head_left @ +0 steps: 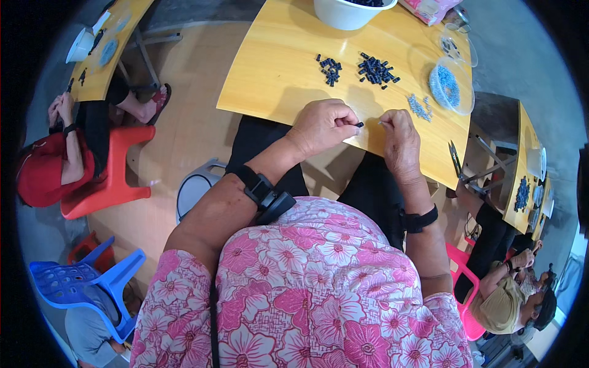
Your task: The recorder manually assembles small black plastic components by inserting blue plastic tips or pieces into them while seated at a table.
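My left hand [326,126] is closed at the table's front edge, pinching a small black cylindrical piece [359,124] between thumb and forefinger. Just to its right, my right hand [401,140] pinches a tiny pale piece [381,122], too small to make out fully. The two pieces are apart. Beyond my hands lie a smaller heap of black pieces [330,71] and a larger heap of black pieces [377,69]. Small pale pieces [419,107] are scattered to the right, beside a clear round tub [464,101] that holds blue bits.
A white bowl [343,22] with black parts stands at the far edge, near a pink bag [427,8]. Black-handled pliers or snips [454,159] lie at the right edge. Other people sit at tables on both sides; a blue stool [67,276] is behind left.
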A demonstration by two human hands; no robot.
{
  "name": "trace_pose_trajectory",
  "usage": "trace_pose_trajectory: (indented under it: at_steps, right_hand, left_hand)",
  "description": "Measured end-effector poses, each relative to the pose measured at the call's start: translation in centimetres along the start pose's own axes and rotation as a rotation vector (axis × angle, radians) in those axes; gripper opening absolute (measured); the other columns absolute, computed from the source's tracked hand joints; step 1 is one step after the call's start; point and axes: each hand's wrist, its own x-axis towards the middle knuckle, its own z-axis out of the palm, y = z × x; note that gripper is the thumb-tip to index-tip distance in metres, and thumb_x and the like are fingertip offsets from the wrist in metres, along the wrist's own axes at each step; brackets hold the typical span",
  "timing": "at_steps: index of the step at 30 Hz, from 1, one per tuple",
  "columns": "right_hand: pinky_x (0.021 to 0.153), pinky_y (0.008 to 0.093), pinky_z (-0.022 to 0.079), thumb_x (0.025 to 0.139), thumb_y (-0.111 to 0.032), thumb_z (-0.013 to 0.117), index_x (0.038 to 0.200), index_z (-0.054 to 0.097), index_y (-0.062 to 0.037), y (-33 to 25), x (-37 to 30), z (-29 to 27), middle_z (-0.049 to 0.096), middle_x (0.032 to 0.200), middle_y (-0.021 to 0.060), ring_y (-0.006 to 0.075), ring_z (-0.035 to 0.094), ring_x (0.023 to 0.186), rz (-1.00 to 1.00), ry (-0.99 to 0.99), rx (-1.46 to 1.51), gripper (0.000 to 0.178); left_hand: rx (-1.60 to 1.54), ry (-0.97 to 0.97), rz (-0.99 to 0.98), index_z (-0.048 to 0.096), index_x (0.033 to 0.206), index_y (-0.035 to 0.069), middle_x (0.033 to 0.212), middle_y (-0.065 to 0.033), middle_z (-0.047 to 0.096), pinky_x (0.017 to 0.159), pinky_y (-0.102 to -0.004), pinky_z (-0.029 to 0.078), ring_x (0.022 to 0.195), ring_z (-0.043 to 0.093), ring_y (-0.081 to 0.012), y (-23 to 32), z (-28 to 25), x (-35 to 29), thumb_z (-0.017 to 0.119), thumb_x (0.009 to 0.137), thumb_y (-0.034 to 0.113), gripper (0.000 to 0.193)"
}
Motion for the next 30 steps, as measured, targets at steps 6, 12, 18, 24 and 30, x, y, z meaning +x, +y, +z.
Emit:
trace_pose_trajectory:
  at_steps: [6, 12, 18, 24, 30]
  right_hand:
    - [0.069, 0.0453, 0.048, 0.082, -0.001, 0.061, 0.096, 0.053, -0.0058, -1.5, 0.2, 1.0, 0.055, 0.088, 0.0148, 0.0380, 0.059, 0.081, -0.026, -0.065, 0.114, 0.017]
    - [0.068, 0.0467, 0.049, 0.078, -0.003, 0.065, 0.099, 0.051, -0.0071, -1.1, 0.2, 1.5, 0.053, 0.090, 0.0148, 0.0386, 0.058, 0.081, -0.028, -0.089, 0.076, 0.025]
    - [0.064, 0.0464, 0.050, 0.077, -0.005, 0.067, 0.101, 0.050, -0.0067, -1.1, 0.3, 1.6, 0.053, 0.090, 0.0153, 0.0385, 0.059, 0.077, -0.068, -0.095, -0.012, 0.030]
    - [0.064, 0.0468, 0.051, 0.080, -0.005, 0.061, 0.105, 0.049, -0.0041, -1.4, 0.3, 1.5, 0.051, 0.094, 0.0176, 0.0383, 0.059, 0.076, -0.125, -0.124, -0.096, 0.027]
    - [0.068, 0.0473, 0.050, 0.082, -0.006, 0.057, 0.106, 0.049, -0.0035, -1.3, 0.1, 1.8, 0.050, 0.096, 0.0189, 0.0387, 0.059, 0.079, -0.120, -0.160, -0.177, 0.025]
  left_hand:
    - [0.021, -0.019, -0.036, 0.068, 0.080, 0.002, 0.074, -0.0034, 0.063, 0.060, -0.0248, 0.048, 0.065, 0.058, -0.0094, 0.3, -0.2, 0.0, 0.076, 0.075, 0.008, 0.011]
    - [0.016, -0.017, -0.034, 0.067, 0.080, 0.002, 0.074, -0.0040, 0.063, 0.060, -0.0255, 0.048, 0.064, 0.058, -0.0102, 0.3, -0.2, 0.0, 0.076, 0.075, 0.009, 0.012]
    - [0.031, -0.014, -0.039, 0.067, 0.078, 0.002, 0.073, -0.0046, 0.064, 0.059, -0.0262, 0.049, 0.063, 0.059, -0.0113, 0.4, -0.1, 0.1, 0.076, 0.075, 0.009, 0.011]
    - [0.055, 0.004, -0.076, 0.069, 0.078, 0.001, 0.072, -0.0078, 0.066, 0.059, -0.0285, 0.049, 0.063, 0.062, -0.0144, 0.6, -0.2, 0.1, 0.075, 0.074, 0.009, 0.010]
    - [0.048, 0.036, -0.051, 0.069, 0.078, 0.001, 0.069, -0.0101, 0.065, 0.058, -0.0300, 0.049, 0.061, 0.063, -0.0167, 0.4, -0.1, 0.2, 0.074, 0.075, 0.011, 0.012]
